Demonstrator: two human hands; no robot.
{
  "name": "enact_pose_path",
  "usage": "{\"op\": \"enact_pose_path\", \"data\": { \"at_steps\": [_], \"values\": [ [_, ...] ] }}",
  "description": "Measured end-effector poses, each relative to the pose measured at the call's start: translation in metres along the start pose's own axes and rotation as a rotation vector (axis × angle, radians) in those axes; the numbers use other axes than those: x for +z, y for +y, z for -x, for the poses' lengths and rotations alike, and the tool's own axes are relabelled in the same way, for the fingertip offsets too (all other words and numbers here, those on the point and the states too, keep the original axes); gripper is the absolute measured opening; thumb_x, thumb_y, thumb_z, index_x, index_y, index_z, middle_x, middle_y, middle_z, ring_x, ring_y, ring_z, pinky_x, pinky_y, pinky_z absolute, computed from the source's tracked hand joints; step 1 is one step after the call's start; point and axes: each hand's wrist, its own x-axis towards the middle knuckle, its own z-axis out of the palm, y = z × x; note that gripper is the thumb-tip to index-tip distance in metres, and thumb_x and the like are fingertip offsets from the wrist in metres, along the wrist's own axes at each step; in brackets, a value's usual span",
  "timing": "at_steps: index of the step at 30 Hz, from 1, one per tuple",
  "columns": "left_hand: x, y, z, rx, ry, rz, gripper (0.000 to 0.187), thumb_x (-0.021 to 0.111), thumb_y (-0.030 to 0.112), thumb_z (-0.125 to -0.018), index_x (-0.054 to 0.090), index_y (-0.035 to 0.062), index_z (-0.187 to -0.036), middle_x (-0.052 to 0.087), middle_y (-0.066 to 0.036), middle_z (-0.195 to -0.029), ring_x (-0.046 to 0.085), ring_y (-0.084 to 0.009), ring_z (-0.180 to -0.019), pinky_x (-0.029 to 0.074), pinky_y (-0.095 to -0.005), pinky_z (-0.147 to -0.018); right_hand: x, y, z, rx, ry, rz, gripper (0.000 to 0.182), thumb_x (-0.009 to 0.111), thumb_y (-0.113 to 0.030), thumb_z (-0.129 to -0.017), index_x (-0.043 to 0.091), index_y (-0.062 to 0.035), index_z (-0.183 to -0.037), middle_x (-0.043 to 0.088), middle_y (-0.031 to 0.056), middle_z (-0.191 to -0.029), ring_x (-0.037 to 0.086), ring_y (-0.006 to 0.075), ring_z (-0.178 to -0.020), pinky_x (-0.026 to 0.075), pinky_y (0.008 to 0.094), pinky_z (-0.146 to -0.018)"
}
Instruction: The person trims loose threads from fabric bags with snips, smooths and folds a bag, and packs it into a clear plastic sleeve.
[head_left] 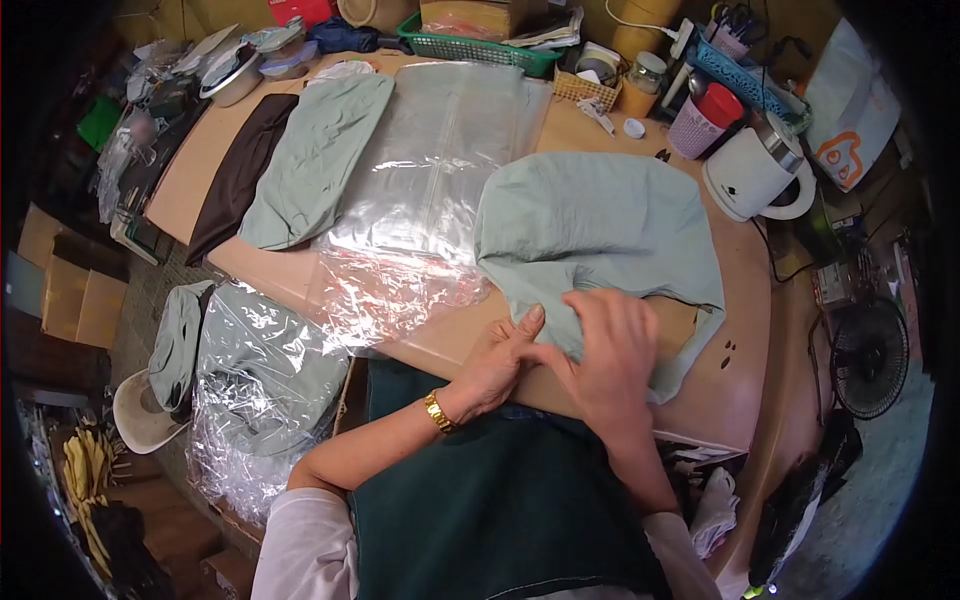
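Observation:
A pale green garment (610,215) lies spread on the tan table, its lower part reaching the front edge. My left hand (495,365) pinches the garment's near edge between thumb and fingers. Beside it my right hand (615,360) is over the cloth, fingers curled and slightly blurred, its thumb close to my left fingers; whether it grips cloth is hard to tell. Left of the garment are clear plastic bags (425,170). Farther left lie a folded green piece (315,160) and a dark brown piece (245,170).
A white kettle (750,175), a pink cup (700,125) and baskets line the back right. Plastic-wrapped green cloth (265,370) sits low at the left, near a stool (140,415). A black fan (870,355) stands at the right. The table's front edge (470,385) meets my apron.

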Motion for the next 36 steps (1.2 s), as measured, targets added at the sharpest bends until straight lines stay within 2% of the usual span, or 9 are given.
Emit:
{"op": "enact_pose_path", "data": {
  "at_steps": [3, 7, 9, 11, 16, 21, 25, 30, 36],
  "values": [
    [0.003, 0.002, 0.007, -0.003, 0.07, -0.071, 0.051, 0.054, 0.037, -0.099, 0.048, 0.0139, -0.055, 0.039, 0.006, -0.05, 0.044, -0.0054, -0.056, 0.048, -0.0259, -0.069, 0.022, 0.029, 0.0, 0.032, -0.032, -0.122, 0.02, 0.074, -0.013, -0.077, 0.062, -0.0043, -0.09, 0.059, 0.008, -0.071, 0.057, 0.0292, -0.075, 0.042, 0.0389, -0.08],
    [0.003, 0.006, 0.016, 0.057, -0.065, 0.112, 0.035, 0.054, 0.035, -0.099, 0.062, 0.0044, -0.083, 0.061, -0.004, -0.078, 0.06, -0.0126, -0.078, 0.051, -0.0335, -0.081, 0.014, 0.03, -0.006, 0.224, -0.049, -0.293, 0.012, 0.07, -0.01, -0.08, 0.06, -0.0042, -0.082, 0.058, 0.0052, -0.063, 0.058, 0.0255, -0.071, 0.043, 0.0389, -0.078],
    [0.018, 0.019, 0.025, 0.036, 0.05, 0.134, 0.036, 0.053, 0.036, -0.099, 0.065, 0.0018, -0.096, 0.066, -0.008, -0.092, 0.064, -0.0165, -0.087, 0.052, -0.0371, -0.084, -0.013, 0.043, -0.011, 0.595, -0.395, -0.451, 0.026, 0.067, -0.018, -0.085, 0.063, -0.0069, -0.108, 0.068, 0.0142, -0.101, 0.061, 0.031, -0.103, 0.042, 0.0456, -0.094],
    [0.007, 0.037, 0.037, -0.022, -0.019, 0.439, 0.051, 0.045, 0.046, -0.1, 0.059, 0.0004, -0.118, 0.063, -0.014, -0.115, 0.064, -0.026, -0.103, 0.05, -0.0431, -0.091, -0.015, 0.084, 0.008, 0.485, -0.432, -0.183, 0.044, 0.066, -0.03, -0.085, 0.054, -0.0123, -0.123, 0.055, 0.0148, -0.124, 0.049, 0.0341, -0.119, 0.035, 0.0519, -0.101],
    [-0.079, 0.051, 0.054, 0.065, 0.057, 0.285, 0.069, 0.03, 0.061, -0.098, 0.061, 0.001, -0.112, 0.061, -0.007, -0.072, 0.06, -0.0214, -0.066, 0.05, -0.041, -0.076, -0.007, 0.126, 0.048, 0.478, -0.877, 0.22, 0.089, 0.064, -0.053, -0.083, 0.019, -0.0239, -0.154, 0.005, 0.0075, -0.162, 0.003, 0.0381, -0.148, 0.013, 0.0643, -0.113],
    [-0.074, 0.119, 0.129, -0.011, 0.344, -1.355, 0.037, 0.054, 0.029, -0.097, 0.067, -0.005, -0.094, 0.07, -0.01, -0.08, 0.066, -0.0183, -0.072, 0.052, -0.0326, -0.066, -0.052, 0.142, 0.057, 0.332, -0.871, -0.087, 0.065, 0.075, -0.03, -0.08, 0.049, -0.0122, -0.137, 0.052, 0.0148, -0.139, 0.05, 0.0339, -0.128, 0.027, 0.0599, -0.109],
    [-0.053, 0.165, 0.111, 0.689, 0.536, -1.157, 0.019, 0.056, 0.015, -0.096, 0.063, -0.0021, -0.102, 0.064, -0.003, -0.088, 0.057, -0.0085, -0.084, 0.044, -0.0224, -0.076, -0.037, 0.183, 0.041, 0.812, 0.079, -0.589, 0.038, 0.072, -0.016, -0.084, 0.06, -0.0009, -0.117, 0.066, 0.0113, -0.105, 0.059, 0.0173, -0.105, 0.045, 0.0341, -0.095],
    [-0.068, 0.166, -0.027, 0.752, 0.243, -1.232, 0.05, 0.068, 0.025, -0.089, 0.054, 0.0009, -0.131, 0.06, -0.013, -0.13, 0.055, -0.024, -0.12, 0.042, -0.0383, -0.098, 0.029, 0.198, 0.0, 0.463, 0.152, -0.675, 0.022, 0.07, -0.009, -0.085, 0.061, 0.0016, -0.102, 0.066, 0.0087, -0.094, 0.059, 0.011, -0.084, 0.049, 0.0304, -0.077],
    [-0.075, 0.147, -0.079, 0.803, 0.317, -1.148, 0.028, 0.063, 0.02, -0.095, 0.058, -0.0011, -0.077, 0.046, 0.006, -0.065, 0.037, -0.0036, -0.063, 0.034, -0.0209, -0.058, 0.033, 0.215, -0.006, 0.693, 0.17, -0.486, 0.02, 0.065, -0.01, -0.089, 0.057, 0.0045, -0.078, 0.057, 0.0045, -0.065, 0.044, 0.0063, -0.066, 0.038, 0.0267, -0.06]
  ]
}}
